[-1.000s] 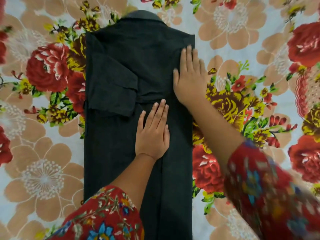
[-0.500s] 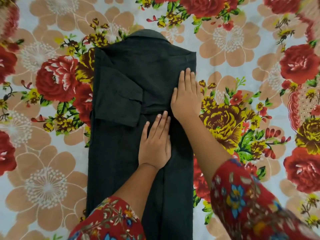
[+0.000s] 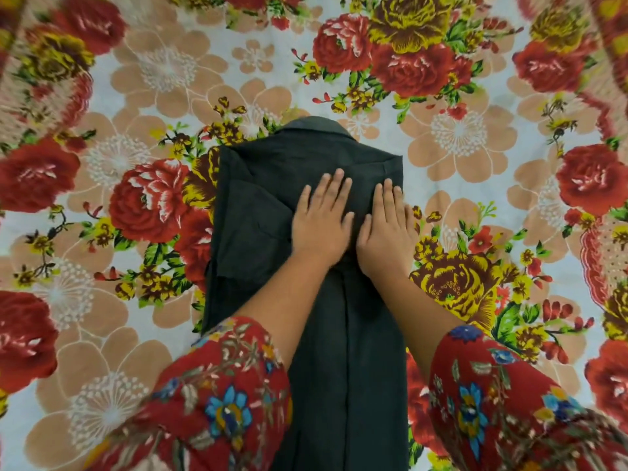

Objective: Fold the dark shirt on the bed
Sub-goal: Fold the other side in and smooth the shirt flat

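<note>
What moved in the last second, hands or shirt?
The left hand slid up the shirt toward the collar and now lies flat beside the right hand, which shifted slightly down and inward. Neither hand took hold of anything. The shirt stays folded in a narrow strip on the bedsheet.

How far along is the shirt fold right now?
Done: the dark shirt lies as a narrow lengthwise strip on the floral bedsheet, its sleeve folded in on top. In hand: left hand and right hand press flat, side by side, below the collar. Left: folding the strip crosswise, hem toward collar.
</note>
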